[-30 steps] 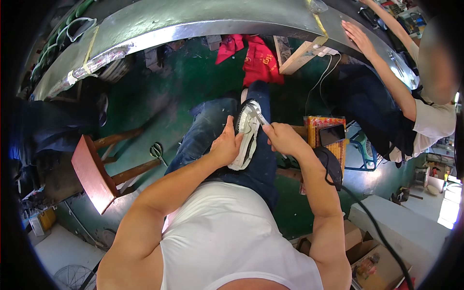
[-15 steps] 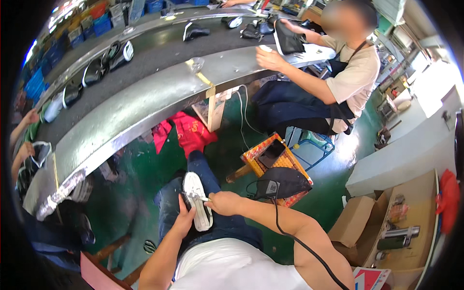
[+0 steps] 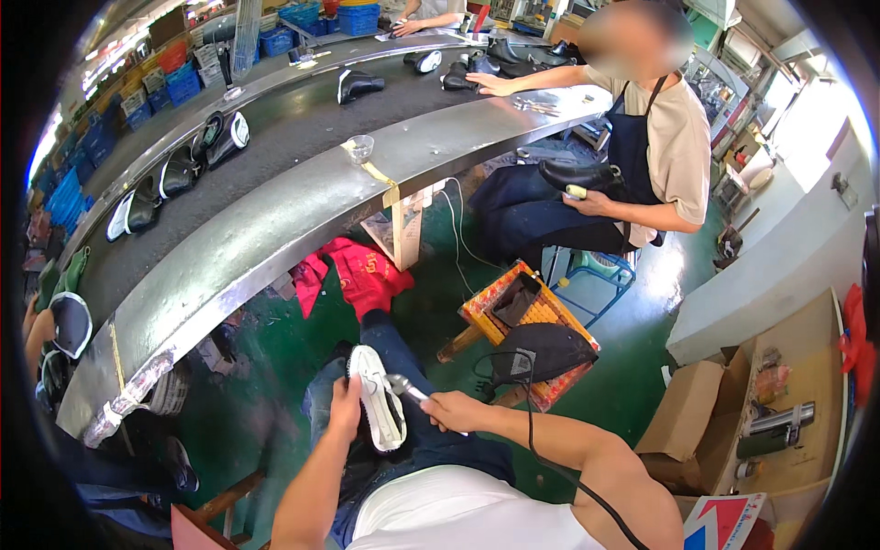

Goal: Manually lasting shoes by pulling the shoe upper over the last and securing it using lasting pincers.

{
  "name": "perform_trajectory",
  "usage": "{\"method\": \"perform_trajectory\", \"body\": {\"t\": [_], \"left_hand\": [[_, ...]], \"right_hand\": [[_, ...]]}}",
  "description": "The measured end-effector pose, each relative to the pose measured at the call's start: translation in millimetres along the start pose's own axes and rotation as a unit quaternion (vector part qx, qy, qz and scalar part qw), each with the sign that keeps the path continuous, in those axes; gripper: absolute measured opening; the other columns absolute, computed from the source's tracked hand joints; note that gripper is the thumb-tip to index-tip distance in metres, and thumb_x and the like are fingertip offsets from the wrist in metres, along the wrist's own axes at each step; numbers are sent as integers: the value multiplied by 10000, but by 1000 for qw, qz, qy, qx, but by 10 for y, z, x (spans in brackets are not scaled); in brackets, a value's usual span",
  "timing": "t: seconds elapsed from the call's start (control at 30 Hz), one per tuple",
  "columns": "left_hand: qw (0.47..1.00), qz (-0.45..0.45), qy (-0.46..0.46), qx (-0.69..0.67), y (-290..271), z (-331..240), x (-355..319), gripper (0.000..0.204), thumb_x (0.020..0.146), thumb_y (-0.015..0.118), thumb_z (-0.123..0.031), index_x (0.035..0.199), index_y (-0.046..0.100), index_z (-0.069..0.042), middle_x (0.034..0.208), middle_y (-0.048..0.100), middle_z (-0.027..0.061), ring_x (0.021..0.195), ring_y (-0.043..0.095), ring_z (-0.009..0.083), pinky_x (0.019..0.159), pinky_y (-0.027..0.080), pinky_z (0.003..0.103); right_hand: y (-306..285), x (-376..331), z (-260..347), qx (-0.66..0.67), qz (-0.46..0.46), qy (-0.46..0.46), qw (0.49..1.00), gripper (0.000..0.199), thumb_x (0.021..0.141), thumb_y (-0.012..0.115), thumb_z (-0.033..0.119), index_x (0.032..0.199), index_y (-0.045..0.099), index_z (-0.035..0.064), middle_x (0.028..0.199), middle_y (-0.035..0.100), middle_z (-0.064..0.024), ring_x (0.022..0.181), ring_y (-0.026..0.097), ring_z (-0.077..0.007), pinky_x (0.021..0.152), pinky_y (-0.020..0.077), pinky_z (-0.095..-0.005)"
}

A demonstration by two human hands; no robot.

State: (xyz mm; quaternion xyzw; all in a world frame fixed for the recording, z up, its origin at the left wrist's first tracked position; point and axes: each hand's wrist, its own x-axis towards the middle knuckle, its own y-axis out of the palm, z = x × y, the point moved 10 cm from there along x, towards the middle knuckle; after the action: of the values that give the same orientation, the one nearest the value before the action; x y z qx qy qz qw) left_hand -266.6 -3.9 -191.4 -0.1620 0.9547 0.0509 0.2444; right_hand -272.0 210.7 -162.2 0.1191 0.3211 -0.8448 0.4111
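Note:
A white shoe sole [image 3: 370, 376] lies lengthwise over my lap, its ridged side edge along the left. At that left edge my left hand [image 3: 345, 403] is closed on it, the thumb along the edge and the other fingers hidden. My right hand [image 3: 446, 412] grips a metal-headed hand tool [image 3: 409, 389] just right of the sole. The tool's shiny curved head points up and left, over or beside the sole's right edge; contact is unclear. Its exact kind I cannot make out.
A long bench [image 3: 266, 206] with several dark shoes runs ahead. At right sits a co-worker [image 3: 678, 147], holding a black boot [image 3: 579, 174]. A small orange table [image 3: 559, 333] bears a dark bag [image 3: 543, 353]. A black cable [image 3: 587, 490] crosses my right arm; a cardboard box [image 3: 683, 408] stands right.
My right hand has drawn right and down, lifting the tool off the sole's middle. The sole is tilted more. The co-worker has lowered a boot to the lap and stretched one arm over the bench.

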Motion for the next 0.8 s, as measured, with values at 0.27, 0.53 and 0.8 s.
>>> {"method": "perform_trajectory", "body": {"t": [0.27,0.53,0.8], "left_hand": [[898,129,9,-421,-24,-590,-168,670,950,496,-569,1363,497,-42,1320,584,138,1189,567,304,983,463,514],[956,179,-103,-207,-49,71,-726,1027,795,620,-715,1571,165,-219,1533,341,146,1348,416,315,1101,357,458],[992,117,-21,35,127,437,-839,1104,755,815,-104,1562,62,-97,1439,449,193,1291,480,297,1077,389,402]], "right_hand": [[-35,-66,-476,359,-50,130,923,497,1040,354,467,1042,556,14,842,645,-80,666,656,-158,473,436,-250],[85,-85,-561,425,-69,156,889,477,1029,394,447,1025,569,4,813,646,-87,640,657,-176,428,416,-262],[115,-259,-424,368,-75,106,921,216,944,618,196,1105,564,62,867,639,-42,698,638,-120,545,456,-243]]}}
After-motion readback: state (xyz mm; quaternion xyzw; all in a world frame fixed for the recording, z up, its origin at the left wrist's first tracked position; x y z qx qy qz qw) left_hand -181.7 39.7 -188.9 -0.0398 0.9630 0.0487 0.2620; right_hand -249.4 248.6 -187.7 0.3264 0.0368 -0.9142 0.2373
